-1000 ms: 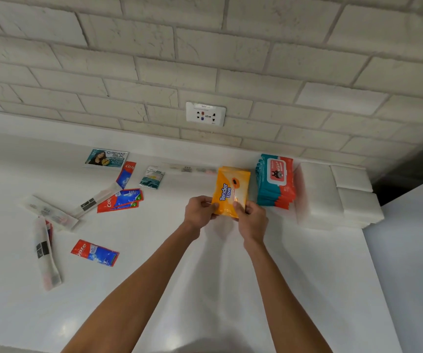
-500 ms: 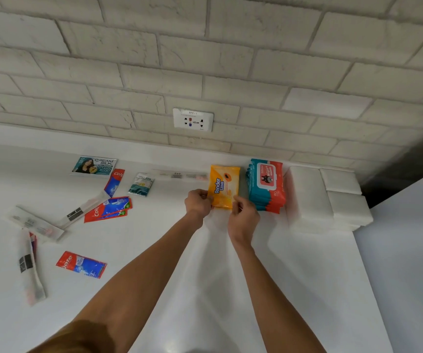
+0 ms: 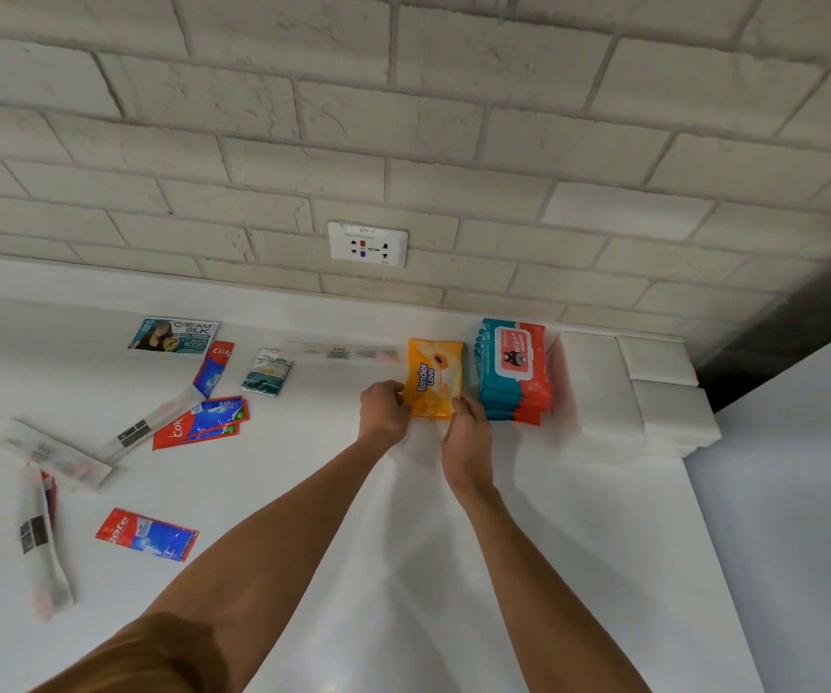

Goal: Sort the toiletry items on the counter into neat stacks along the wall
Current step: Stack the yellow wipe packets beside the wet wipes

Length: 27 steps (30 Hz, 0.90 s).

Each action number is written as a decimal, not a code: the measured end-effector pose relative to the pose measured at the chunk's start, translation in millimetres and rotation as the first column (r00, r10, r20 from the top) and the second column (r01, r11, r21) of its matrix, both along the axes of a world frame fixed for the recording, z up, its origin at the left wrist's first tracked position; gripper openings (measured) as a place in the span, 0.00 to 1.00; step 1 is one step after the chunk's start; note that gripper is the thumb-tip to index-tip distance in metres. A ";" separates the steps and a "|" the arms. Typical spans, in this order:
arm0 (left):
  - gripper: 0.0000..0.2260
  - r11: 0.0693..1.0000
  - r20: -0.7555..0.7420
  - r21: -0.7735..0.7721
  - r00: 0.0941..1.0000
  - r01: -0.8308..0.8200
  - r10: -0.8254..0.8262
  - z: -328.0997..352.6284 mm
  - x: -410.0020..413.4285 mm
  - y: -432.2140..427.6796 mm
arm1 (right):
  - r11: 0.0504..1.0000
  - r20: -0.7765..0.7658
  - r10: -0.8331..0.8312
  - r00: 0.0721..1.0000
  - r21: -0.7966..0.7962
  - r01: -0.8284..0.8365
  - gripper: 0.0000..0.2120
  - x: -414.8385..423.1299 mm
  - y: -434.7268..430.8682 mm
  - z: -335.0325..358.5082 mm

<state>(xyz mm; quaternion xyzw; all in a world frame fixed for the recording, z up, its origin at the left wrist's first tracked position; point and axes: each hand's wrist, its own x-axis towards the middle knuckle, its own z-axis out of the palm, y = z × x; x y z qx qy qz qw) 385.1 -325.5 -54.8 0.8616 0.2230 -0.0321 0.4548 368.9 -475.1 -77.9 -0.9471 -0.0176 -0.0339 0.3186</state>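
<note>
— Where is the orange wipes pack [image 3: 434, 380]?

— At the back of the white surface [image 3: 303, 517], close to the brick wall. It sits just left of the teal wipes stack [image 3: 513, 372], with a narrow gap between them. Its long side runs toward the wall.

— Who has hold of it?

— Both hands. The left hand [image 3: 382, 411] pinches the near left corner, fingers curled in a tight grip. The right hand [image 3: 468, 430] pinches the near right corner with the same closed grip. I cannot tell whether the pack lies flat on the surface or hangs just above it.

— What's past the teal wipes stack?

— White tissue packs [image 3: 598, 392], piled against its right side in the corner by the wall.

— And to the left?

— A long clear toothbrush pack [image 3: 343, 351] lies along the wall, its end near the orange wipes pack. Further left is a small teal sachet [image 3: 267, 371], then a slanted toothpaste sachet [image 3: 213, 367] and a Cream Silk sachet [image 3: 173, 336] by the wall. Nearer the person, two overlapping toothpaste sachets [image 3: 201, 423] lie well apart from a single toothpaste sachet [image 3: 147, 534]. Three scattered toothbrush packs [image 3: 53, 455] lie at the far left. A wall socket [image 3: 368, 244] sits above.
</note>
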 end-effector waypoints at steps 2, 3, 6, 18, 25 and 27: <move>0.15 0.999 0.014 0.034 0.999 0.033 -0.034 1.3 -2.9 -0.5 | 0.999 -0.023 0.040 0.999 -0.035 -0.041 0.22 -1.5 2.7 -4.6; 0.15 0.998 0.026 0.048 0.998 0.049 -0.051 2.2 -4.7 -0.7 | 0.996 -0.019 0.049 0.999 -0.077 -0.050 0.24 -2.9 4.4 -5.6; 0.14 0.992 0.059 0.079 0.993 0.099 -0.104 4.8 -12.6 -3.2 | 0.973 0.008 0.074 0.997 -0.218 -0.071 0.27 -7.6 6.0 -10.6; 0.20 0.909 0.060 0.306 0.947 0.284 -0.316 0.3 -39.7 -10.2 | 0.950 0.061 0.088 0.994 -0.305 -0.065 0.25 -23.2 4.2 -21.7; 0.21 0.810 -0.001 0.473 0.919 0.348 -0.394 -14.8 -54.8 -5.6 | 0.936 0.085 0.109 0.990 -0.343 -0.073 0.25 -29.8 1.5 -20.5; 0.21 0.797 -0.008 0.478 0.910 0.367 -0.415 -16.3 -57.9 -4.6 | 0.939 0.083 0.103 0.991 -0.337 -0.069 0.25 -32.1 2.7 -20.4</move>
